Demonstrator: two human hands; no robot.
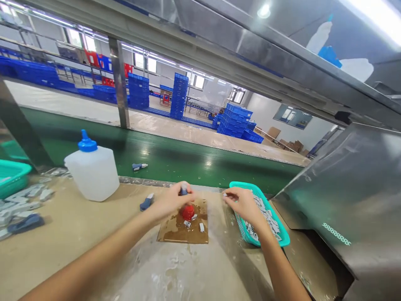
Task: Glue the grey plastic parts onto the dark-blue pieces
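Observation:
My left hand (175,200) is closed round a small dark blue-grey part with a pale end (184,189), held upright above a red dome-shaped piece (188,212). That red piece sits on a wet brown board (175,235), with small light-grey plastic pieces (201,227) beside it. At the left rim of a turquoise basket (283,238), my right hand (242,203) pinches a small light-grey piece (224,195). Many similar grey pieces (269,217) fill the basket. A blue-grey and white part (146,202) lies left of the board.
A white squeeze bottle with blue cap (94,171) stands at left. Grey parts (21,205) lie beside another turquoise basket (14,177). A green conveyor belt (175,161) runs behind, bearing one blue-grey part (139,166). A metal panel (354,188) borders the right side.

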